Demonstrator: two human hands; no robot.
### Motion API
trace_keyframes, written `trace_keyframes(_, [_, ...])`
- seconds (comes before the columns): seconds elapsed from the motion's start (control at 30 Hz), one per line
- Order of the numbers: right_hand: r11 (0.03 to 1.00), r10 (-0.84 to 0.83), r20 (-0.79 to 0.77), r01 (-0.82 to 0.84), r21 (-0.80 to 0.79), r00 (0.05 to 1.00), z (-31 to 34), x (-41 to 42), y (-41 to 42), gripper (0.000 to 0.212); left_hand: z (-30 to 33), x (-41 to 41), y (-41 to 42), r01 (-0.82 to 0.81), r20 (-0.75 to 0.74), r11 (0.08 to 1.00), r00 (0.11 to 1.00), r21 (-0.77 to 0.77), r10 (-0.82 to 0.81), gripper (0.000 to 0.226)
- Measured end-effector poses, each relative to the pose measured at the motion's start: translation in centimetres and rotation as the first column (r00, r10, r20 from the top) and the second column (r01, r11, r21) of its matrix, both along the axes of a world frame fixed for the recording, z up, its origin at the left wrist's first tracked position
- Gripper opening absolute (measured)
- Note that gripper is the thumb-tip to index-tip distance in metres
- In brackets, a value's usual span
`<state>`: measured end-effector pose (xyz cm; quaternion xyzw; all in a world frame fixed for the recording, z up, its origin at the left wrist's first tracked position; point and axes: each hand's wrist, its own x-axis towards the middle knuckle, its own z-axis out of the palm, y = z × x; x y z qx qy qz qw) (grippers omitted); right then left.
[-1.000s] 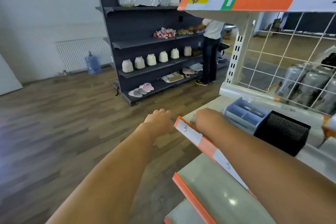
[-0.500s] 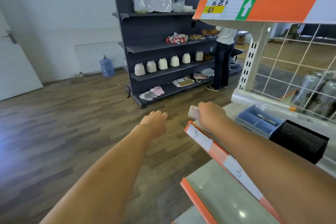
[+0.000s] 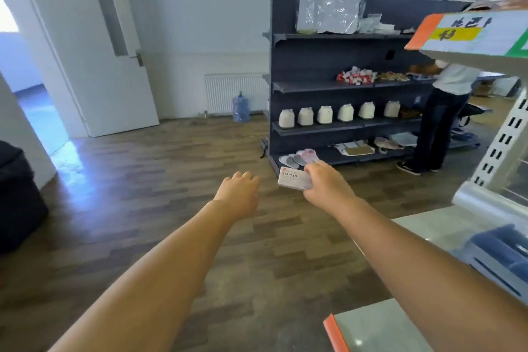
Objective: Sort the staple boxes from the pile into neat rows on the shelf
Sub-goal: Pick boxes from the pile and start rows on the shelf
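My right hand grips a staple box, fingers curled over its right end, box held out in mid-air above the wood floor, label side up, "STAPLES" readable on top. Box sits left of the white shelf unit, not on any shelf, well apart from the shelf board at lower right with its orange edge. My left hand is out in front too, just beside the box's left end but not touching it, fingers loosely curled downward, holding nothing. Both forearms bare, stretched forward.

On the near shelf at right I see a blue tray, blurred, contents not readable. Above it an orange and white shelf label strip with yellow patch and part of a green mark.

Across the room: dark shelf rack with a row of white jars on the third shelf, red-white packets above, clear plastic bags on top, slippers on the bottom. Another person stands at its right end, facing the rack. Water bottle on the floor by the radiator. White door open at left, dark bin at far left edge
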<state>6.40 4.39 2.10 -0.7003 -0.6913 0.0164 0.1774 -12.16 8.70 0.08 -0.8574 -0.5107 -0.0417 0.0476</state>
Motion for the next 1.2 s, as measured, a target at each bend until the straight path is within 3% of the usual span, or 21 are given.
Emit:
trace_keyframes(0.17, [0.993, 0.096, -0.129, -0.086, 0.082, 0.987, -0.9, -1.9, 6.4, 0.038, 0.0, -1.7, 5.4, -0.01, 0.026, 0.999, 1.0, 0.053, 0.009, 0.032])
trace_keyframes(0.27, [0.984, 0.129, -0.252, -0.092, 0.155, 0.959, -1.2, -2.9, 10.8, 0.041, 0.1, -2.6, 9.8, -0.004, 0.044, 0.994, 0.999, 0.109, -0.001, 0.032])
trace_keyframes(0.43, [0.979, 0.12, -0.324, -0.059, 0.194, 0.938, -1.1, -3.3, 18.2, 0.039, 0.6, -4.4, 18.2, 0.001, 0.037, 0.994, 0.999, 0.113, -0.005, 0.033])
trace_keyframes(0.8, [0.969, 0.059, -0.405, 0.045, 0.243, 0.913, -2.9, 0.9, 34.8, 0.037, -1.1, -1.1, 35.2, 0.008, 0.042, 0.991, 0.999, 0.136, -0.014, 0.033])
trace_keyframes(1.2, [0.963, 0.074, -0.365, 0.029, 0.268, 0.928, -1.4, 13.6, 59.1, 0.042, 0.2, 11.0, 58.2, 0.009, -0.044, 0.976, 0.999, 0.215, 0.001, 0.035])
